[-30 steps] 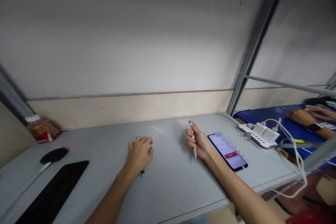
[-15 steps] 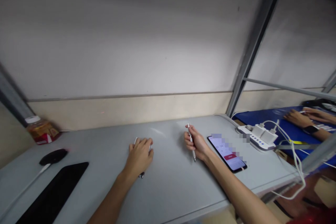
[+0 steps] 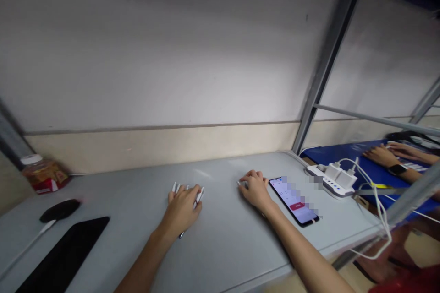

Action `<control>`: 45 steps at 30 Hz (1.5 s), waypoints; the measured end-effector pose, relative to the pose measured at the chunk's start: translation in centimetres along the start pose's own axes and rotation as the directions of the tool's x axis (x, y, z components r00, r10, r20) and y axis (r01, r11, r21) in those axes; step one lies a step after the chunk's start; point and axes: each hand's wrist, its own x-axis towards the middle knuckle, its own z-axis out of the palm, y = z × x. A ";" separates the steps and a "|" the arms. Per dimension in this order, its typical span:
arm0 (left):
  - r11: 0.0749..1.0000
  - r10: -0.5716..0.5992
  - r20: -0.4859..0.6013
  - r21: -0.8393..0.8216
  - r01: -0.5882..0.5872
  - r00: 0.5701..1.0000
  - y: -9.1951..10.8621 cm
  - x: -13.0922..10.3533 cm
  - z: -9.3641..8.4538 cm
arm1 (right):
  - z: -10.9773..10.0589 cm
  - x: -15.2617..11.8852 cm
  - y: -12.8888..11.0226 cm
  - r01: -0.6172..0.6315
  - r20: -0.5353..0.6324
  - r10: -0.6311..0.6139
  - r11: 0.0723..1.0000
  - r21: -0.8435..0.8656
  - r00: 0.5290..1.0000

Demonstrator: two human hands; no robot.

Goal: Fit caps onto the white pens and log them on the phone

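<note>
Arms: two, bare, extended forward. Left forearm (image 3: 146,258): slanting up and rightward from the lower edge. Left wrist (image 3: 165,231): nearly straight. Left hand (image 3: 184,206): palm down, fingers (image 3: 195,190) bent and slightly parted; firmness of grip hidden. Right forearm (image 3: 302,247): slanting up and leftward from the lower right. Right hand (image 3: 256,191): back uppermost, fingers curled, closed in a grip. Hands: well apart.

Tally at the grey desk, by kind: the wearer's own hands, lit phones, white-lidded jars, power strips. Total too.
Own hands, left hand and right hand: 2
Lit phone: 1
White-lidded jar: 1
Power strip: 1
Total: 5
</note>
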 end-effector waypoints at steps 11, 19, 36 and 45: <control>1.000 0.005 0.017 0.017 -0.006 1.000 0.2 0.0 -0.1 | -0.1 0.3 1.2 -0.047 0.142 0.045 0.999 0.009 0.989; 1.000 -0.023 0.037 -0.011 0.024 0.999 0.5 0.0 -0.2 | -0.1 0.5 1.5 -0.040 0.137 0.032 0.998 0.054 0.990; 0.841 0.156 -0.027 -0.521 -0.147 0.987 2.5 0.1 -0.1 | -0.1 -2.1 -3.6 0.526 -0.011 -0.570 0.751 0.399 0.822; 0.954 0.243 -0.114 -0.152 -0.258 0.963 1.5 0.5 -0.1 | -0.1 -1.2 -2.6 -0.003 0.267 -0.252 0.721 0.693 0.930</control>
